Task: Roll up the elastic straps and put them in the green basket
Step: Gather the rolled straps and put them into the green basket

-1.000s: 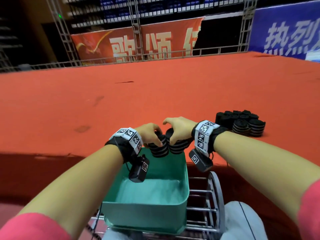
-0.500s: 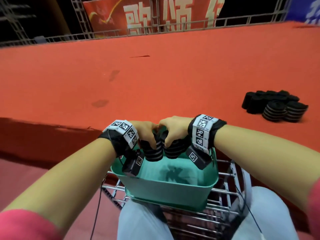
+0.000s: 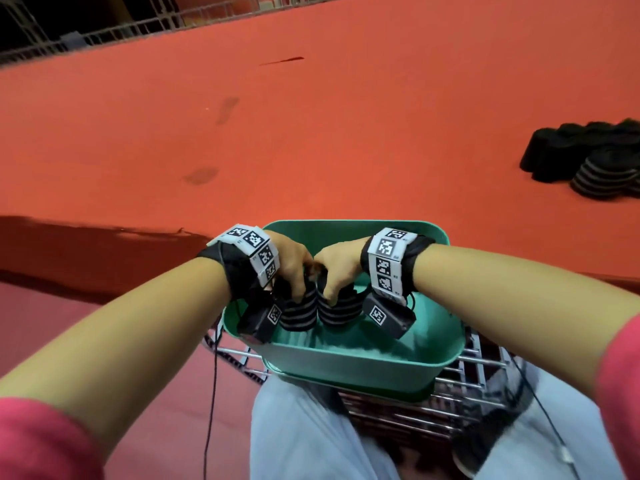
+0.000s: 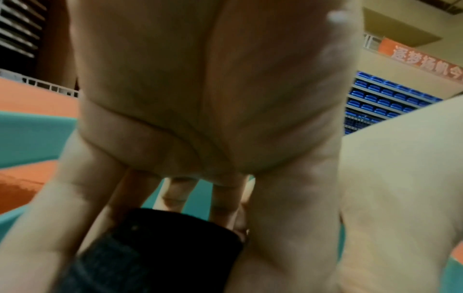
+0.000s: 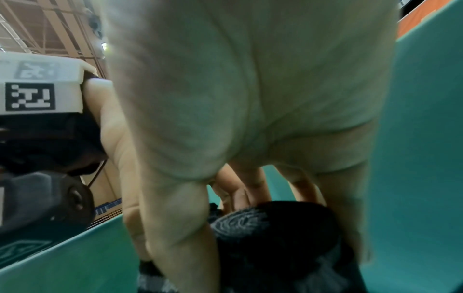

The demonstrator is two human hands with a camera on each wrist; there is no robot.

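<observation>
We hold one rolled elastic strap in each hand, fingers curled round it from above so the coils cannot spring loose: left hand (image 3: 292, 263) on the left roll (image 3: 298, 311), right hand (image 3: 337, 268) on the right roll (image 3: 335, 313). Both hang inside the green basket (image 3: 446, 336), near its left wall, ready to drop. More rolls (image 3: 588, 161) wait at the carpet's right edge.

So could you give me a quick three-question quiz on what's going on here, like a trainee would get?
1. True or false: each hand holds a rolled strap.
2. Where are the two held rolls: A) on the red carpet, B) inside the green basket, C) on the person's lap?
3. What lies on the carpet at far right?

Key: 1. True: left hand and right hand each grip a roll. 2. B, the green basket. 3. A pile of rolled straps.
</observation>
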